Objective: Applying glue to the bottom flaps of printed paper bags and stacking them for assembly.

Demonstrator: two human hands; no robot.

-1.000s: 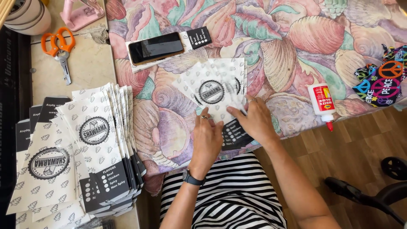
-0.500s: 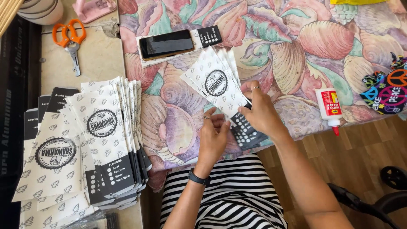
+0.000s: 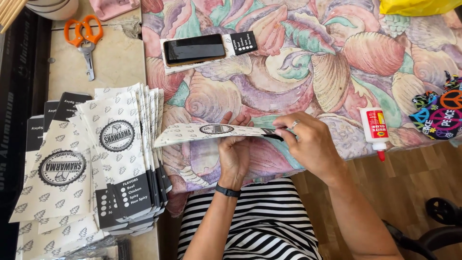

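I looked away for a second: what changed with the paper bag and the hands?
The paper bag, flat on the cloth before, is now lifted edge-on. The left hand supports it underneath; the right hand pinches its dark end. The bag stack, phone and glue bottle stayed put.

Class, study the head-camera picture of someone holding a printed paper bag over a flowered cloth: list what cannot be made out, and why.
- Paper bag: held nearly edge-on, so its faces barely show.
- Left hand: palm and most fingers hidden behind the bag.
- Right hand: fingertips hidden at the bag's dark end.
- Yellow item: cut off by the top edge.
- Lower bags in the stack: covered by upper ones.
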